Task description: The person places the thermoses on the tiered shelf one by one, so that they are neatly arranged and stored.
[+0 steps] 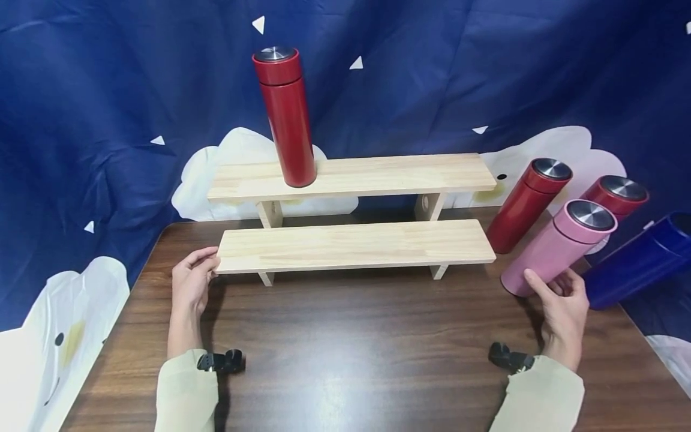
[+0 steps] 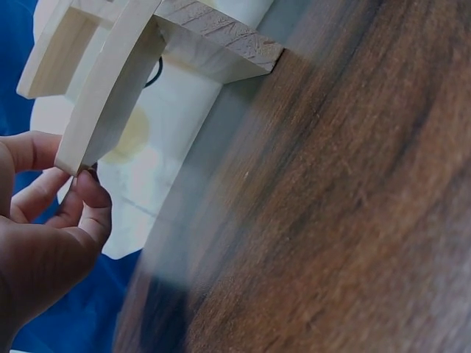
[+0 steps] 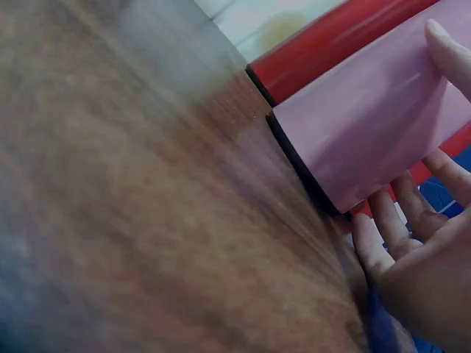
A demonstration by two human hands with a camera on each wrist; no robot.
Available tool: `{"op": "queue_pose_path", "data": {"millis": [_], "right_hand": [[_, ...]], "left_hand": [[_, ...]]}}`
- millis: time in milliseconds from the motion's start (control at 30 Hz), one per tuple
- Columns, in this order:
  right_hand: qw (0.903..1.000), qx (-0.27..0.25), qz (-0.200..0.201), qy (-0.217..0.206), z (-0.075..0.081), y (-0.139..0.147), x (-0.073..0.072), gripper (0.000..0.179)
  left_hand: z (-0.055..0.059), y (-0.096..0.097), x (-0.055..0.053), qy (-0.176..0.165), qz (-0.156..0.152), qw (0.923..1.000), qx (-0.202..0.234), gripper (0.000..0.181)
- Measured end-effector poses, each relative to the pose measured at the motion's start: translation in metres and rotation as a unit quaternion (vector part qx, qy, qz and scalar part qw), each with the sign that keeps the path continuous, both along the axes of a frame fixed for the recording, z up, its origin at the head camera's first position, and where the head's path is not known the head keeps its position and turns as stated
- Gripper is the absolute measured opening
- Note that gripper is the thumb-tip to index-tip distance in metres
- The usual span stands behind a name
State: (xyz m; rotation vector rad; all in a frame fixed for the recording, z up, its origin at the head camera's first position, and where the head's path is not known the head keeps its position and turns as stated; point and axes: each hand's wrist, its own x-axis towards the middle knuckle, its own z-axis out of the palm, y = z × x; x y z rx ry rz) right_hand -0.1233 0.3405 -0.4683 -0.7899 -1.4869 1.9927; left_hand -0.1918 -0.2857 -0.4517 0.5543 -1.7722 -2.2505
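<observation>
A two-tier wooden shelf (image 1: 356, 245) of pale boards stands on the table. At the left end of its lower board, my left hand (image 1: 190, 282) pinches the corner; the left wrist view shows fingertips above and below the board end (image 2: 110, 88). On the right, a pink thermos bottle (image 1: 556, 246) with a silver-topped lid stands on the table. My right hand (image 1: 564, 306) grips it low down, thumb on the near side and fingers at its right side. In the right wrist view the pink bottle (image 3: 353, 110) has its dark base at the table surface.
One red thermos bottle (image 1: 288, 126) stands on the upper board, left of centre. Behind the pink one are two more, a red bottle (image 1: 526, 207) and a partly hidden red bottle (image 1: 615, 195). A blue bottle (image 1: 637, 264) stands at the table's right edge. A dark blue patterned cloth (image 1: 405, 78) hangs behind.
</observation>
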Motion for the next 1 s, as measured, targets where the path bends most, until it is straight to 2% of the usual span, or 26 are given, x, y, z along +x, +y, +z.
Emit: {"op": "queue_pose_path", "data": {"millis": [367,700,1000], "right_hand": [[0.9979,0.039,0.046,-0.025,-0.0038,0.0015,-0.0003,0.074],[0.9934,0.073,0.056,-0.069,-0.0047,0.0011,-0.0023,0.075],[0.9939,0.091,0.041,-0.046,-0.0061,0.0021,-0.0034,0.070]], "left_hand": [[0.0012,0.0000,-0.0002,-0.005,0.004,1.0000,0.005,0.024],[0.0014,-0.0010,-0.0015,0.000,0.005,0.9999,0.012,0.025],[0.0007,0.0002,-0.0011,-0.006,0.001,1.0000,0.001,0.024]]}}
